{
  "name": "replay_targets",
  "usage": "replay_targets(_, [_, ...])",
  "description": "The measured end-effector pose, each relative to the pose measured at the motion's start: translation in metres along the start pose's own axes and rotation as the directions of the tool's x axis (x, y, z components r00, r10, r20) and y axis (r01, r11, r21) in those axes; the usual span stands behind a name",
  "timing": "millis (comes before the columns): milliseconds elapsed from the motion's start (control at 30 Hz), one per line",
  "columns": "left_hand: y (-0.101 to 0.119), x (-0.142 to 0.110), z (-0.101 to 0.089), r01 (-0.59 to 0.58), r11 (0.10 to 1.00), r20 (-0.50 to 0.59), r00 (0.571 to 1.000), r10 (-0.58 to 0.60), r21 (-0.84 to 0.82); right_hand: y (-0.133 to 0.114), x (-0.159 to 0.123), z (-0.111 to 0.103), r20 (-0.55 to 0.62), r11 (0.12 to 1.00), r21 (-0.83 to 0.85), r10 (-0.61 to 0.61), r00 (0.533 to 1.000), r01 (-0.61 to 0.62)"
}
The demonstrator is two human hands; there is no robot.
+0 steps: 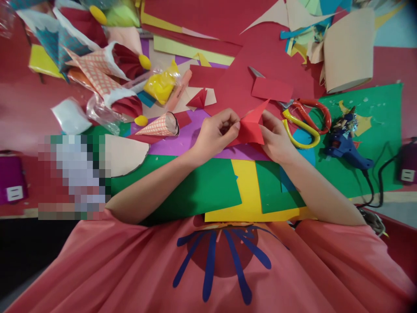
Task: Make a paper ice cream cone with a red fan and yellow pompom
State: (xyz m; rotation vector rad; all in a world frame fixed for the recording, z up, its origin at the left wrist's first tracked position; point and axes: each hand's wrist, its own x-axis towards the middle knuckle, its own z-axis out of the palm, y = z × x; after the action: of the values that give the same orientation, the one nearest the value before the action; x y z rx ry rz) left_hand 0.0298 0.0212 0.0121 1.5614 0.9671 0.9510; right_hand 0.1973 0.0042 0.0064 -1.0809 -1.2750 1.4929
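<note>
The fingers of the left hand (215, 132) were pinched together on one side of a bright red paper (252, 128), and the fingers of the right hand (278, 137) were closed on its other side. The red paper was up in the middle, bent, with a point sticking up. It looked partly folded. I think lining up its edges called for a soft, steady hold.

Just to the right were scissors (301, 135) with red and yellow handles, and then a blue glue gun (345, 150) on green paper. To the left lay a little checked cone (156, 126), and nearer was a cream half circle (122, 156).

Purple, green and yellow sheets were spread over the table (31, 106). Bigger cones with red folds sat far left, and a tan paper tube (348, 50) stood far right. Only a dark bit of the room showed, near left.
</note>
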Motion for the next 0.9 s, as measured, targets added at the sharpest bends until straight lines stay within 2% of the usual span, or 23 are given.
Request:
replay_targets(100, [-0.001,0.0,0.0,0.02,0.999,-0.019,1.0,-0.02,0.026,0.004,0.0,-0.001,-0.01,0.999,-0.042,0.019,1.0,-0.019])
replay_targets(167, [-0.001,0.0,0.0,0.034,0.999,-0.037,0.999,-0.032,0.029,0.004,-0.001,-0.003,-0.067,0.997,-0.074,-0.019,0.998,0.014])
replay_targets(233, [-0.002,0.001,0.0,0.041,0.999,-0.064,0.997,-0.039,0.03,0.001,-0.003,-0.004,-0.155,0.985,-0.123,-0.137,0.978,0.119])
replay_targets(300, [-0.003,0.001,0.001,0.039,0.999,-0.089,0.995,-0.036,0.034,-0.003,-0.006,-0.006,-0.195,0.946,-0.236,-0.271,0.943,0.223])
replay_targets(367, [-0.002,0.001,0.001,0.031,0.999,-0.102,0.994,-0.027,0.039,-0.007,-0.008,-0.007,-0.12,0.878,-0.415,-0.314,0.942,0.24])
replay_targets(467, [-0.001,0.001,0.002,0.023,0.999,-0.095,0.995,-0.019,0.04,-0.007,-0.009,-0.008,-0.082,0.796,-0.557,-0.337,0.938,0.237])
replay_targets(600, [0.0,0.0,0.001,0.006,0.999,-0.061,0.998,-0.004,0.035,-0.003,-0.009,-0.007,-0.094,0.778,-0.583,-0.352,0.931,0.235])
replay_targets(767, [0.0,-0.001,0.0,0.064,0.996,0.043,0.997,-0.067,0.066,-0.003,-0.01,-0.005,-0.147,0.793,-0.573,-0.348,0.926,0.207])
replay_targets(900, [0.0,-0.002,0.0,0.084,0.995,0.035,0.996,-0.086,0.055,-0.003,-0.01,-0.004,-0.134,0.788,-0.573,-0.361,0.923,0.225])
